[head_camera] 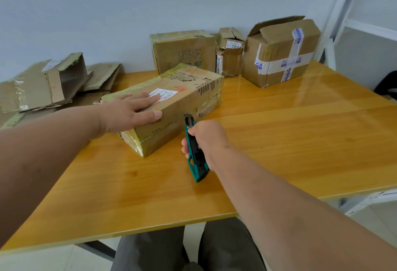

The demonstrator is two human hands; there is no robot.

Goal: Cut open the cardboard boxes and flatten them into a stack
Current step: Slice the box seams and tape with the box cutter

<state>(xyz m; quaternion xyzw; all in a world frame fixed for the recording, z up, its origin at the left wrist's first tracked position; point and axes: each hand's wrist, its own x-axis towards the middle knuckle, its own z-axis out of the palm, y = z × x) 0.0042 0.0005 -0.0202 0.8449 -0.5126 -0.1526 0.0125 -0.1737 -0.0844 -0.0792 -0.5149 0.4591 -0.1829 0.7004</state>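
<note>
Left hand lies flat, fingers straight, pressing the top of the long cardboard box at frame centre; right hand curls round a green utility knife, its tip against the box's near side

My wooden table, glossy and orange-toned, carries it all. The long taped box lies in front of me. Along the back wall stand three more: a sealed box, a small crumpled box, a white-taped box. Far left, the flattened cardboard pile.
</note>
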